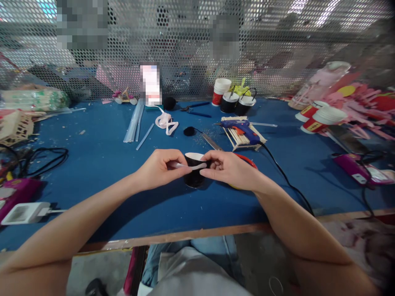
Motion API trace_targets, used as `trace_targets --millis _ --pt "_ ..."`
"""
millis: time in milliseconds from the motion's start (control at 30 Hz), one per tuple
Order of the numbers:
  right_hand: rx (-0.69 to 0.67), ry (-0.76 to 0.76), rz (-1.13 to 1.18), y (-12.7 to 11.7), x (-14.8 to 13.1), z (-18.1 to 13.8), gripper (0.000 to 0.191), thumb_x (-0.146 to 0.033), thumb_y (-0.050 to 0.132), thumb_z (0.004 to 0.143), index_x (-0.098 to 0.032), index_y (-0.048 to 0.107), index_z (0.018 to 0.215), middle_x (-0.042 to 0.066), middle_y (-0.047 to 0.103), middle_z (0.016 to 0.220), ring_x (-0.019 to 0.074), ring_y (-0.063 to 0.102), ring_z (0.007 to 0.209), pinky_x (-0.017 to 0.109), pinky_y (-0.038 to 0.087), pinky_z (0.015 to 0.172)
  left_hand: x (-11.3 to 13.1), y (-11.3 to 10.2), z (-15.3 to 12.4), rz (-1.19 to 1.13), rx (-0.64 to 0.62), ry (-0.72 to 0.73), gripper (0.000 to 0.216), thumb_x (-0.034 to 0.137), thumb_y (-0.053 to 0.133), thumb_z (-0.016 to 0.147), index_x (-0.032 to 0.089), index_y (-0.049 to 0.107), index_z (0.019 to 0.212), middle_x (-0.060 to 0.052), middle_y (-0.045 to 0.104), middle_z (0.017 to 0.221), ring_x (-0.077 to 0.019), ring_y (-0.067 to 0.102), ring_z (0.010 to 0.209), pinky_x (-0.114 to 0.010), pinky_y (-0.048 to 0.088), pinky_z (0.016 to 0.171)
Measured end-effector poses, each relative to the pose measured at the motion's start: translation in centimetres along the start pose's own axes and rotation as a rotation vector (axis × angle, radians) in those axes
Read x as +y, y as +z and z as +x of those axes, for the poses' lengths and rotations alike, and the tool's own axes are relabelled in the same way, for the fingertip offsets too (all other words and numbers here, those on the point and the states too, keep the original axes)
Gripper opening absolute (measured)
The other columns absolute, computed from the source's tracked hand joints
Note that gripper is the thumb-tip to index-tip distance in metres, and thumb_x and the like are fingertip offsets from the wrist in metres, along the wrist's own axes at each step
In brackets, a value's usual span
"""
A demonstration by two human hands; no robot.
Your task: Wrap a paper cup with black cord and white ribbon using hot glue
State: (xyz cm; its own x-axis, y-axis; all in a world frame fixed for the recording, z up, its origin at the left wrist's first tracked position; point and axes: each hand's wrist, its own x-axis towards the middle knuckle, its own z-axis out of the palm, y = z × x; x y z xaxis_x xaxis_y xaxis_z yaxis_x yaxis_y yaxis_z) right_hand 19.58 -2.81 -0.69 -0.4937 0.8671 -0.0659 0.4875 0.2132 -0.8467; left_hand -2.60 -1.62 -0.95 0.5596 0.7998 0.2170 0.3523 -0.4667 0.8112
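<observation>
A narrow white strip (197, 166) runs between my two hands, across the front of a small black cup (195, 180) with a white inside. My left hand (165, 166) pinches the strip at the cup's left side. My right hand (224, 167) has its fingers closed around the strip's other end, at the cup's right side by the rim. The cup stands upright on the blue table. Just behind it lie a round black pompom (189, 131) and scissors (212, 142) with red handles, partly hidden by my right hand.
A blue glue gun (239, 127) rests on a stick rack, its black cord trailing right. Behind are a loose white ribbon (166, 121), clear glue sticks (134, 123), blue-handled pliers (197, 109), a lit phone (151, 84) and cups (230, 102). Purple power strips (364, 168) lie at both sides.
</observation>
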Motion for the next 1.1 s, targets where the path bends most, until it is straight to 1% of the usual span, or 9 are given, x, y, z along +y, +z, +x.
trace_targets --millis 133,300,533,700,900,1100 --pt "0.012 -0.003 -0.002 0.05 -0.33 -0.08 0.026 -0.038 0.06 0.077 -0.017 0.057 0.091 -0.003 0.052 0.067 0.0086 0.045 0.057 0.022 0.037 0.053 0.53 0.17 -0.17 0.045 -0.043 0.099 0.016 0.025 0.062 0.078 0.011 0.062 0.069 0.0 0.056 0.063 -0.0058 0.047 0.052 -0.016 0.036 0.048" --pt "0.012 0.02 0.0 0.08 -0.35 -0.1 0.028 -0.038 0.062 0.076 -0.017 0.056 0.094 -0.003 0.051 0.064 0.0091 0.047 0.057 0.022 0.038 0.053 0.69 -0.07 0.03 0.098 -0.103 0.212 0.012 0.022 0.062 0.079 0.014 0.066 0.072 -0.002 0.062 0.066 -0.0082 0.054 0.06 -0.017 0.041 0.056" --pt "0.008 0.018 0.002 0.15 -0.25 -0.2 0.028 -0.037 0.062 0.075 -0.017 0.057 0.094 -0.003 0.052 0.065 0.009 0.047 0.058 0.022 0.038 0.053 0.86 -0.24 -0.02 0.166 -0.103 0.287 0.01 0.019 0.06 0.081 0.015 0.068 0.075 -0.002 0.063 0.067 -0.0084 0.056 0.061 -0.017 0.041 0.056" --pt "0.016 -0.001 0.004 0.15 -0.22 -0.19 0.025 -0.035 0.062 0.076 -0.017 0.057 0.092 -0.003 0.052 0.067 0.0081 0.046 0.058 0.021 0.038 0.054 0.52 0.03 0.0 0.191 0.054 0.195 0.011 0.02 0.059 0.081 0.014 0.066 0.075 -0.001 0.06 0.066 -0.0064 0.051 0.055 -0.016 0.038 0.052" --pt "0.016 -0.009 -0.005 0.14 -0.36 -0.16 0.022 -0.035 0.059 0.079 -0.017 0.057 0.091 -0.003 0.052 0.065 0.0086 0.047 0.058 0.021 0.037 0.053 0.11 0.27 -0.08 0.167 0.092 0.138 0.012 0.021 0.059 0.08 0.013 0.064 0.073 0.0 0.06 0.066 -0.006 0.051 0.056 -0.016 0.038 0.053" --pt "0.023 -0.011 -0.004 0.21 -0.36 -0.16 0.023 -0.037 0.058 0.08 -0.018 0.057 0.091 -0.003 0.052 0.068 0.0089 0.047 0.059 0.022 0.037 0.053 0.01 0.54 -0.1 0.149 0.123 0.007 0.018 0.027 0.059 0.08 0.012 0.06 0.07 0.003 0.054 0.057 -0.0048 0.041 0.05 -0.015 0.032 0.047"
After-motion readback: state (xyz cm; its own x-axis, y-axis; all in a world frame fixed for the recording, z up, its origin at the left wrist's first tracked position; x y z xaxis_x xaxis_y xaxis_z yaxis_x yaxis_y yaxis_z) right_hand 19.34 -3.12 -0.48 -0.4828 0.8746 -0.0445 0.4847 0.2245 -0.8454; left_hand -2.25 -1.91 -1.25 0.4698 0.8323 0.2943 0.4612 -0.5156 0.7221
